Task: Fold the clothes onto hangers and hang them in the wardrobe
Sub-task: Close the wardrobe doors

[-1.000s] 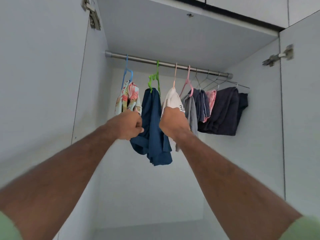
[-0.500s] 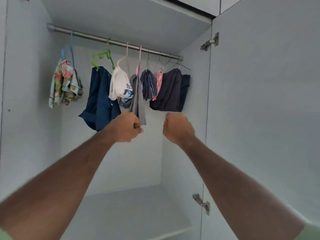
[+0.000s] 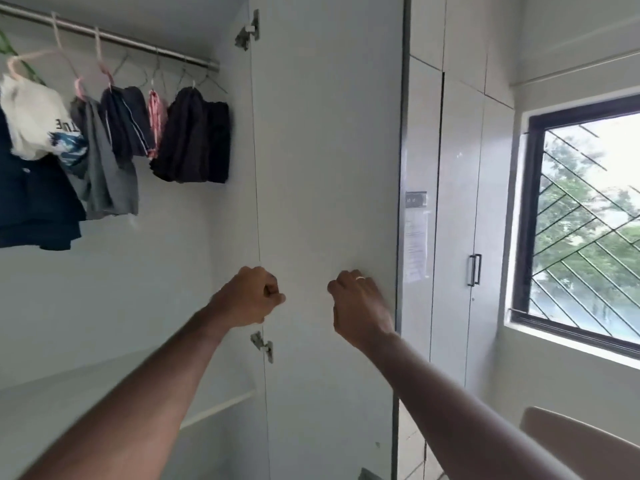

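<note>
Hanging from the rail (image 3: 138,41) at upper left, the folded clothes (image 3: 114,133) sit bunched on hangers, well apart from both hands. Left hand (image 3: 251,299) and right hand (image 3: 360,303) are fisted, empty, before the open wardrobe door (image 3: 329,150), probably between garments.

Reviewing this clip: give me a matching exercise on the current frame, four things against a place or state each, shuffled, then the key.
Things:
1. left hand
2. wardrobe door
3. black garment
4. window

Place or state:
A. far right, diagonal grille
B. swung open on hinges
C. fist, holding nothing
D. last on the rail, nearest the door

Pairs: 1-C, 2-B, 3-D, 4-A
</note>
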`<state>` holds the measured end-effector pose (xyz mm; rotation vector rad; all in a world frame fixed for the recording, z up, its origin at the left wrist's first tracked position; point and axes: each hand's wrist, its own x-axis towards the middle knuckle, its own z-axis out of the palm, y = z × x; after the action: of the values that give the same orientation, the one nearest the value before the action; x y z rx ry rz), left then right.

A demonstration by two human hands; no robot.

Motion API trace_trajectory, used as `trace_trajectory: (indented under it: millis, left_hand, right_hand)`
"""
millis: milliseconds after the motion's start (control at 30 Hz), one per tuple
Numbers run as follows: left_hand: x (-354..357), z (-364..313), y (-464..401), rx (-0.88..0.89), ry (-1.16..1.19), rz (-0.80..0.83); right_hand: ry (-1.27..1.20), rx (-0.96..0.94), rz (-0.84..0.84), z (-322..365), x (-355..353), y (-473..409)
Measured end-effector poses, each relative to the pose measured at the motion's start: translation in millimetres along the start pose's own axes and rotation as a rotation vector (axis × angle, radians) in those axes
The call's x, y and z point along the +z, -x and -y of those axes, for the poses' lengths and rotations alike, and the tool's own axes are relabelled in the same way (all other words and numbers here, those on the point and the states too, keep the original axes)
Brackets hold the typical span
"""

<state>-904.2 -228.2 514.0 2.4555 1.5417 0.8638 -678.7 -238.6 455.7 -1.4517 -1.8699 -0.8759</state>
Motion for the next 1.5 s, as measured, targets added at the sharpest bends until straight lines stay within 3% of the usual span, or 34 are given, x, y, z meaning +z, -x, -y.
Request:
trace_trajectory:
  millis: [100, 233, 367, 500, 700, 1000, 1200, 1367, 1500]
  left_hand:
    - [21.8, -23.2, -6.2, 0.030, 0.002, 0.024]
    - [43.6, -35.7, -4.8, 0.023, -0.001, 0.061]
    - [49.3, -34.4, 3.3, 0.003, 0.004, 0.062]
    - [44.7, -27.5, 20.3, -0.009, -0.019, 0.073]
    - [20.3, 13.3, 69.8, -0.069, 0.007, 0.061]
    - [-44.5, 102.9, 170.9, -0.155, -0.017, 0.079]
    - [-67.1, 178.8, 242.9, -0.296, -0.063, 0.073]
    - [-82.1, 220.6, 281.9, -0.370, -0.116, 0.051]
    - [-102.1, 251.5, 299.6, -0.438, -0.155, 0.017]
  right_hand:
    - [0.005, 0.019, -0.165, -24.3, -13.7, 28.6]
    - [-0.262, 0.364, -0.287, -43.2, -22.0, 58.4]
    - [-0.718, 0.552, -0.179, -41.7, -14.8, 70.8]
    - [-0.747, 0.676, -0.173, -32.7, -16.6, 75.7]
    - [-0.745, 0.645, -0.184, 5.2, -23.0, 83.7]
    - [-0.709, 0.425, -0.177, 148.0, -23.5, 117.8]
    - [-0.904, 0.421, 0.090, 238.3, -4.4, 132.4]
    - [-0.891, 0.436, 0.471, 307.9, 14.8, 113.7]
    - [-0.844, 0.488, 0.335, 342.8, 42.4, 89.3]
